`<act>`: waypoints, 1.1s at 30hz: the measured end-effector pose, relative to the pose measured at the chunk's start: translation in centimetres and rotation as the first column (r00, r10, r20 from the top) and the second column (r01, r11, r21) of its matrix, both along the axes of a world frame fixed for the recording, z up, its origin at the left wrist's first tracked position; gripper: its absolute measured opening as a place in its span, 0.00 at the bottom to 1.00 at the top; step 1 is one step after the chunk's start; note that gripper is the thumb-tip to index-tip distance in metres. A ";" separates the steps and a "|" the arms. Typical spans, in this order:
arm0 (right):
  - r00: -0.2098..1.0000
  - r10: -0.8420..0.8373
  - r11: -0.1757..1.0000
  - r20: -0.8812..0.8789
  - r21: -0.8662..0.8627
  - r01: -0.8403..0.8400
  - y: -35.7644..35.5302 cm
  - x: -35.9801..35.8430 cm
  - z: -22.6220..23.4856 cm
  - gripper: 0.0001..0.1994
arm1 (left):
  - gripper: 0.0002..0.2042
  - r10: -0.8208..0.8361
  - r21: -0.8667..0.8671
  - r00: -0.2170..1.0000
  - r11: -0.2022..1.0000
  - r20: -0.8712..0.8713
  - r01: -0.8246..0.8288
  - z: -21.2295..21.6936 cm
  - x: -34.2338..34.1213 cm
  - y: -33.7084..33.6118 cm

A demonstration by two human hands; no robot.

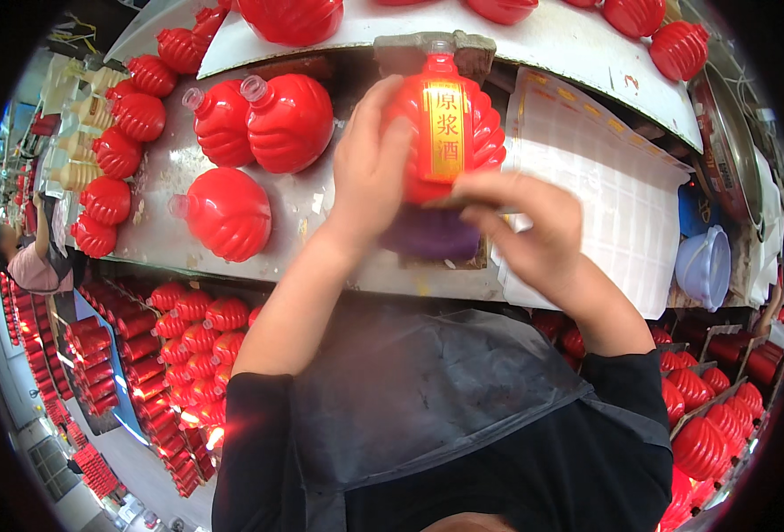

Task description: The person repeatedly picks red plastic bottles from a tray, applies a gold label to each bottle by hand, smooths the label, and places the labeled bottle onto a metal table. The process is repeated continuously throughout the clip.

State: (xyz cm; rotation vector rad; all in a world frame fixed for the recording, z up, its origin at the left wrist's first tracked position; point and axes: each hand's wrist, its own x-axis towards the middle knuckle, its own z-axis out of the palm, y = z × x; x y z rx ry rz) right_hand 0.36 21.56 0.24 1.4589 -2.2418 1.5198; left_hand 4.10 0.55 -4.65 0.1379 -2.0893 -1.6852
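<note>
A rounded red bottle (483,120) with ribbed sides, a clear neck and a yellow label (446,133) lies in front of me, its neck pointing away. My left hand (370,155) grips its left side, the fingers smeared by motion. At the lower end of the label, my right hand (534,222) has its fingers closed, partly blurred; a small dark thing seems to be at the fingertips, but I cannot make it out. Just below the bottle, a purple cloth (432,235) lies on the bench, partly hidden by my hands.
To the left, more red bottles (290,124) lie on the metal bench (321,217). White label sheets (587,195) spread to the right, beside a pale blue bucket (704,266). A white shelf (569,40) runs behind. Racks of red bottles (201,346) stand below; a person (37,262) is far left.
</note>
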 end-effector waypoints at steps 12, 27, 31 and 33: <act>0.952 -0.195 0.949 -0.235 0.201 0.244 -5.2 -11.3 2.8 0.15 | 0.39 -0.068 -0.197 0.987 0.976 0.147 0.096 2.8 -1.7 -1.2; 0.838 0.080 0.993 -0.540 -0.033 -0.116 -0.9 -2.9 0.7 0.11 | 0.07 -0.174 0.224 0.956 0.967 0.238 0.121 4.2 -4.2 -1.0; 0.926 -0.130 0.991 -0.354 -0.058 0.117 -1.8 -2.3 2.6 0.15 | 0.08 -0.143 0.135 0.987 0.982 0.076 0.132 4.4 -2.4 -0.1; 0.899 -0.371 0.929 -0.232 -0.095 0.358 -2.5 -3.5 3.7 0.16 | 0.09 -0.144 0.094 0.987 0.986 0.070 0.138 4.6 -1.7 0.0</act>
